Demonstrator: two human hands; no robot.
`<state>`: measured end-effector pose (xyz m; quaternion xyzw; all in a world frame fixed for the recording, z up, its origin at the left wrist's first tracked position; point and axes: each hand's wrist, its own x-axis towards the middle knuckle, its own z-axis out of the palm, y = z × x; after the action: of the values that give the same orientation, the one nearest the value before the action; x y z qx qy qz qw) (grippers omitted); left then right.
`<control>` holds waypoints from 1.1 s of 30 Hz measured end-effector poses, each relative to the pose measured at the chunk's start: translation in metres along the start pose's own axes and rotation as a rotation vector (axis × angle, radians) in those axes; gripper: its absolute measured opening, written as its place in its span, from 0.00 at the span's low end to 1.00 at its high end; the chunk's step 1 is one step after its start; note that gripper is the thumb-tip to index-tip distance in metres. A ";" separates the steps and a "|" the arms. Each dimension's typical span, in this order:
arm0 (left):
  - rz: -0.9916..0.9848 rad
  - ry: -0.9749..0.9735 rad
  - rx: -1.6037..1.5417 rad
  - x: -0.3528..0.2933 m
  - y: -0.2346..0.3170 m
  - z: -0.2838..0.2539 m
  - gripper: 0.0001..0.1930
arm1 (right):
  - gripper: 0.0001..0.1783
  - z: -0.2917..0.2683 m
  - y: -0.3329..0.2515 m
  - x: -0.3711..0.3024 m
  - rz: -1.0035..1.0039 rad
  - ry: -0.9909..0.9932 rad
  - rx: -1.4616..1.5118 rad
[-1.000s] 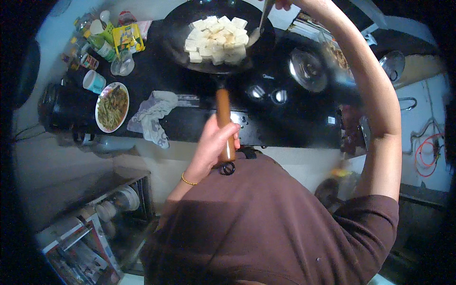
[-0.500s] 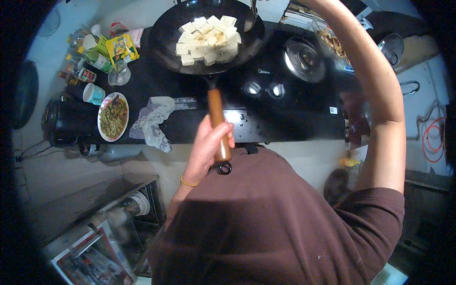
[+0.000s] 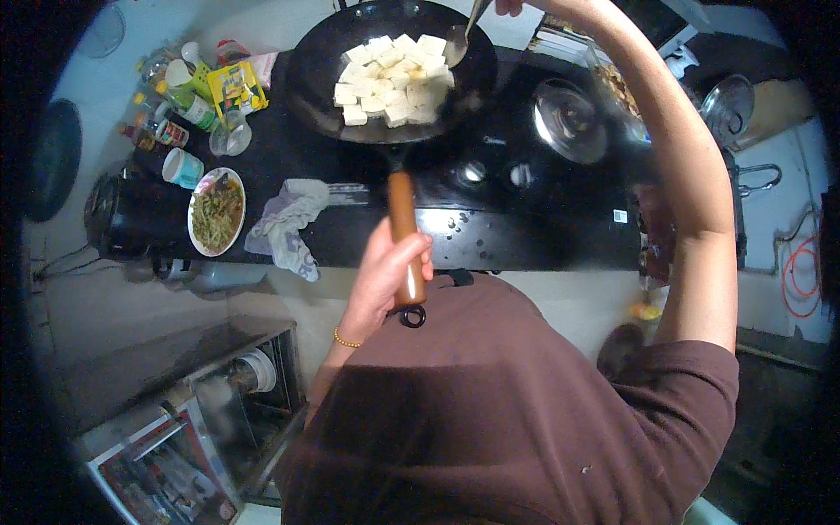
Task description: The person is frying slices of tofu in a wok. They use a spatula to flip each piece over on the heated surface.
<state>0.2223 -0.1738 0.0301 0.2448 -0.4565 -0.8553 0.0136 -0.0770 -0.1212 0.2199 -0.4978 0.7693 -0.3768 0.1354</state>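
My left hand (image 3: pixel 385 273) is wrapped round the brown wooden handle (image 3: pixel 403 232) of a black wok (image 3: pixel 315 101) on the stove. White tofu cubes (image 3: pixel 394 80) are heaped in the middle of the wok. A metal spatula (image 3: pixel 456 45) dips inside the wok's far right side, its head beside the tofu. My right arm reaches up and across to the top edge, where my right hand (image 3: pixel 507 6) is closed at the spatula's handle. Most of that hand and the upper end of the handle are cut off by the frame.
Left of the wok stand bottles (image 3: pixel 188 107), a yellow packet (image 3: pixel 238 86), a paper cup (image 3: pixel 183 167) and a plate of shredded food (image 3: pixel 216 213). A cloth (image 3: pixel 289 227) lies on the front edge. A glass lid (image 3: pixel 569 121) rests right of the wok.
My right hand's fingers and more of the spatula have come into view at the top. The whole view has shifted slightly. My left hand keeps its hold on the wok handle.
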 end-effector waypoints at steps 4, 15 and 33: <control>0.003 -0.005 -0.002 0.001 0.000 0.000 0.08 | 0.08 -0.008 -0.008 -0.006 0.047 -0.004 -0.064; -0.012 0.033 -0.020 -0.001 -0.001 0.002 0.08 | 0.03 -0.015 -0.023 -0.010 0.034 -0.042 -0.137; -0.047 0.015 0.000 0.001 0.003 0.001 0.09 | 0.10 -0.044 0.032 -0.101 -0.541 0.102 -0.539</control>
<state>0.2201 -0.1753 0.0329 0.2616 -0.4507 -0.8535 -0.0031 -0.0769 -0.0072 0.2098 -0.6813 0.6873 -0.2074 -0.1430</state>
